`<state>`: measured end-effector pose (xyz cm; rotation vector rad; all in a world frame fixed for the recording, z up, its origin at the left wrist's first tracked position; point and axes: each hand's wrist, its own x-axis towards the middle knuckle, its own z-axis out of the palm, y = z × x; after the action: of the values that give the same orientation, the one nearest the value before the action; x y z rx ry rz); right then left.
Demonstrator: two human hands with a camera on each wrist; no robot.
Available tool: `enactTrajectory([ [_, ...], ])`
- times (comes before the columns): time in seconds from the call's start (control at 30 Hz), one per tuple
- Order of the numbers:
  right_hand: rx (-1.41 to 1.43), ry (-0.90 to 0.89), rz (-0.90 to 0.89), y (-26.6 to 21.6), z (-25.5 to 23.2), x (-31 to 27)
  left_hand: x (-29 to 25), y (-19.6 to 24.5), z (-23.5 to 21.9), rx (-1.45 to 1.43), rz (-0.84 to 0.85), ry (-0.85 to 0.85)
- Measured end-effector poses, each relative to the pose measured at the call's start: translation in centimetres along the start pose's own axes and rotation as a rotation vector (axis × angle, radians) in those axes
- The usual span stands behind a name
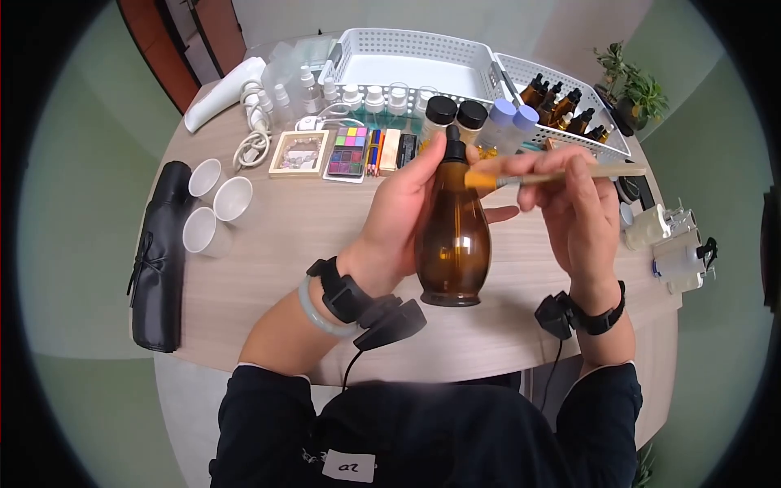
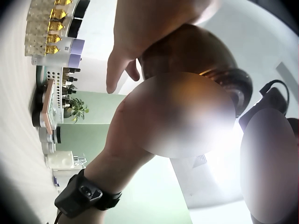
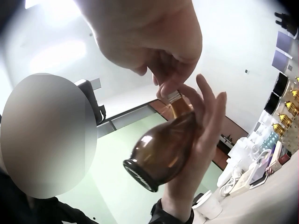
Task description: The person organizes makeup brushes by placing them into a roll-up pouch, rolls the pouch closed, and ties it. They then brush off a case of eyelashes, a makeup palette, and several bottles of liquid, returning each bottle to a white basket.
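My left hand (image 1: 393, 215) grips an amber glass dropper bottle (image 1: 454, 248) with a black cap, held upright above the table. In my right hand (image 1: 584, 213) a flat brush (image 1: 508, 180) with orange-yellow bristles and a pale handle is pinched between fingers and thumb. Its bristles lie across the bottle's neck, just below the cap. From the right wrist view the bottle (image 3: 161, 151) appears tilted, its base towards the person, with the left hand (image 3: 198, 149) behind it. In the left wrist view a blurred patch covers part of the right hand (image 2: 128, 133).
White baskets (image 1: 419, 35) stand at the back, the right one containing small amber dropper bottles (image 1: 569, 102). Along the front of them are jars (image 1: 472, 115), spray bottles (image 1: 309, 91) and a colour palette (image 1: 348, 150). White cups (image 1: 234, 200) and a black roll case (image 1: 159, 268) sit left, pump bottles (image 1: 677, 256) right.
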<state>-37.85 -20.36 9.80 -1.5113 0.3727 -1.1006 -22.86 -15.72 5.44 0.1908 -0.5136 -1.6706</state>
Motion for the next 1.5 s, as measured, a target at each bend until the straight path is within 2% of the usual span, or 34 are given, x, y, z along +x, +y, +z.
enactTrajectory([
  [0.03,0.067,-0.065,0.079,0.2,-0.6,-0.4,-0.1,0.1,-0.2,-0.024,0.039,-0.08],
  [0.07,0.13,-0.131,0.16,0.3,-1.0,-0.8,-0.1,0.3,-0.3,-0.083,0.067,-0.069],
  [0.1,0.13,-0.139,0.162,0.4,-1.3,-1.2,0.0,0.4,-0.5,-0.084,0.075,-0.067],
  [0.17,0.15,-0.45,0.312,0.3,-1.6,-2.1,0.2,0.6,-0.9,-0.181,0.138,-0.093],
  [0.23,0.099,-0.402,0.327,-0.1,-0.9,-2.7,0.1,0.7,-1.1,-0.197,0.137,-0.083],
  [0.3,0.239,-0.234,0.127,-0.2,-0.9,-2.1,0.1,0.5,-1.7,-0.205,0.116,-0.036],
  [0.33,0.223,-0.165,0.05,0.3,-1.6,-1.3,0.0,0.5,-1.6,-0.204,0.111,-0.036],
  [0.4,0.238,-0.006,0.043,0.6,-1.2,-0.8,-0.2,0.6,-1.3,-0.139,0.101,0.156],
  [0.43,0.191,0.043,0.04,0.7,-0.7,-0.8,-0.2,0.7,-1.3,-0.139,0.106,0.154],
  [0.5,0.025,-0.113,0.034,1.0,-0.4,-1.7,0.0,0.5,-1.3,-0.039,0.114,0.206],
  [0.53,-0.076,-0.197,-0.003,0.8,-0.9,-2.1,0.0,0.5,-1.4,-0.041,0.09,0.297],
  [0.63,-0.069,-0.293,0.092,-0.1,-1.9,-1.9,0.2,0.0,-2.6,0.073,0.051,0.344],
  [0.7,-0.067,-0.228,0.059,0.3,-0.8,-1.2,0.4,-0.5,-2.8,0.101,-0.008,0.334],
  [0.77,-0.34,-0.154,-0.09,0.7,0.5,-0.4,0.4,-1.1,-1.7,0.113,-0.027,0.429],
  [0.8,-0.459,-0.275,-0.13,1.3,0.1,0.1,0.4,-1.2,-1.9,0.183,0.032,0.403],
  [0.83,-0.455,-0.276,-0.128,1.4,0.2,0.1,0.4,-1.2,-1.9,0.184,0.032,0.407],
  [0.9,-0.66,-0.445,-0.314,1.6,0.5,0.1,0.3,-1.2,-1.9,0.309,0.059,0.453],
  [0.97,-0.627,-0.511,-0.293,1.4,0.4,-0.6,0.5,-1.3,-2.4,0.319,0.066,0.438],
  [1.03,-0.76,-0.628,-0.253,0.5,0.4,-1.7,0.6,-1.3,-2.4,0.344,-0.001,0.533],
  [1.1,-0.804,-0.644,-0.29,-0.2,0.0,-2.5,0.7,-1.3,-2.7,0.358,-0.013,0.53],
  [1.17,-0.732,-0.618,-0.279,-0.8,-0.4,-3.2,0.6,-1.3,-2.5,0.37,-0.024,0.529],
  [1.23,-0.754,-0.617,-0.286,-1.2,-0.7,-3.3,0.5,-1.3,-2.0,0.426,0.023,0.541],
  [1.3,-0.687,-0.526,-0.277,-1.3,-0.9,-3.5,0.5,-1.6,-1.9,0.416,0.034,0.565],
  [1.37,-0.653,-0.515,-0.277,-1.1,-1.0,-3.4,0.5,-1.6,-1.8,0.407,0.051,0.59],
  [1.47,-0.575,-0.455,-0.301,-0.7,-0.7,-3.4,0.1,-1.5,-1.6,0.332,0.092,0.608],
  [1.5,-0.567,-0.466,-0.298,-0.6,-0.5,-3.5,0.0,-1.4,-1.3,0.186,0.096,0.655],
])
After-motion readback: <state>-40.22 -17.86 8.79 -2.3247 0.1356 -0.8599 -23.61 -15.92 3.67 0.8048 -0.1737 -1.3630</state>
